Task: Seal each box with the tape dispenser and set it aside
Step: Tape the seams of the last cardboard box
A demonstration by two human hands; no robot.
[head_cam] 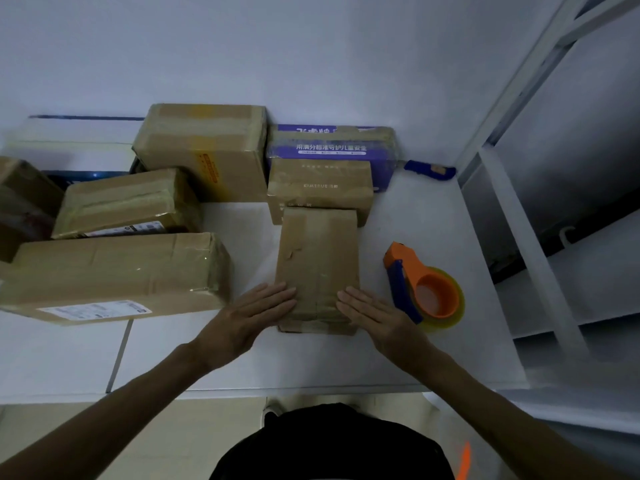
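Note:
A small flat cardboard box (317,258) lies lengthwise on the white table (346,358) in front of me, with tape over its top. My left hand (247,315) rests flat with straight fingers on the box's near left corner. My right hand (375,315) lies flat with straight fingers on its near right corner. The orange and blue tape dispenser (420,284), loaded with a clear roll, sits on the table just right of the box, untouched.
Several taped boxes crowd the left and back: a long one (114,271) at the left, one behind it (128,202), a tall one (204,150), a small one (320,187) and a purple printed carton (332,143). A blue utility knife (429,169) lies by the wall. A white shelf frame (530,237) borders the right.

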